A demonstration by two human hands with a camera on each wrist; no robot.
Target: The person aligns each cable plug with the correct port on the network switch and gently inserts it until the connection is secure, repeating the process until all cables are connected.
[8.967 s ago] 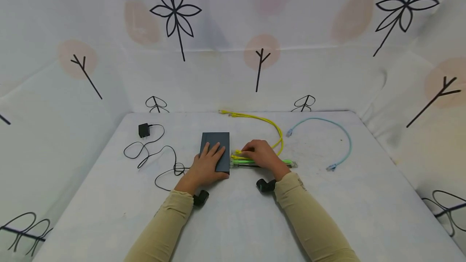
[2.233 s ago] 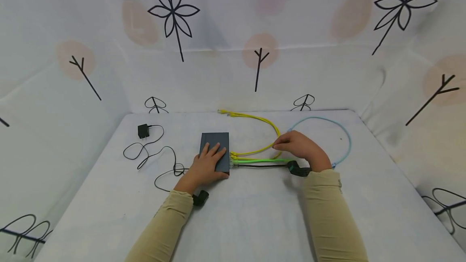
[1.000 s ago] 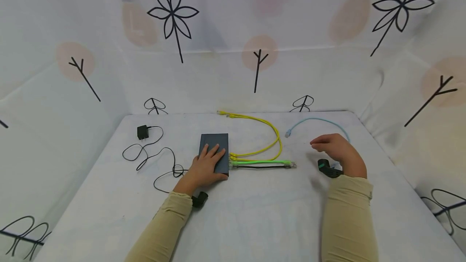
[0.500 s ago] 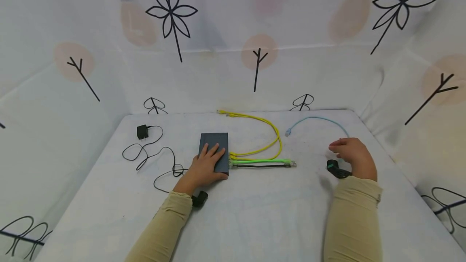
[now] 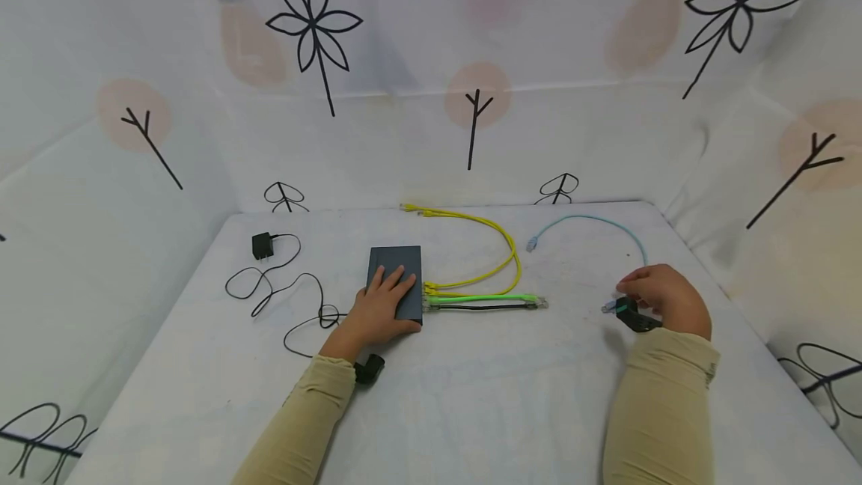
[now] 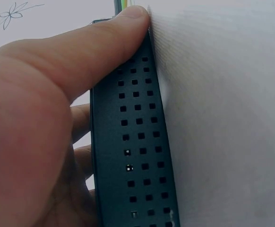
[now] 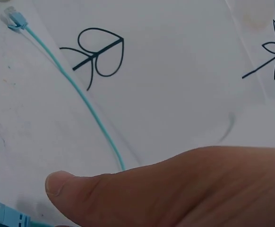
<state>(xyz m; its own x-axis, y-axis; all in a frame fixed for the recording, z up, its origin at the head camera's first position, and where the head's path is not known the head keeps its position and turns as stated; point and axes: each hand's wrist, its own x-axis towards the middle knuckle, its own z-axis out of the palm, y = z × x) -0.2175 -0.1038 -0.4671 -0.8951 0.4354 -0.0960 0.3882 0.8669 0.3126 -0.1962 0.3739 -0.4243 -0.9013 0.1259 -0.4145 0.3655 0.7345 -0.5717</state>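
Observation:
My left hand [image 5: 378, 311] rests on a dark network switch [image 5: 396, 257], fingers spread over its top. In the left wrist view, the thumb [image 6: 99, 45] lies along the switch's perforated side [image 6: 137, 127]. My right hand [image 5: 667, 296] is over the near end of a light blue network cable [image 5: 599, 218]. Its fingertips are close to that end's plug [image 5: 609, 307]; contact cannot be made out. In the right wrist view, the thumb [image 7: 81, 189] stretches above the cable, and the other fingers are mostly hidden. The cable's far plug [image 7: 17, 19] lies on the table.
Two yellow cables [image 5: 494, 224], a green cable [image 5: 485, 298] and a black cable [image 5: 485, 308] run from the switch's right side. A black power adapter [image 5: 263, 245] and its looped cord [image 5: 269, 294] lie left. White printed cloth [image 5: 404, 148] stands behind the table.
My right hand has gone from the yellow cable ends at the switch, rightward across the table, then down to the blue cable's near end. The left hand stays on the switch.

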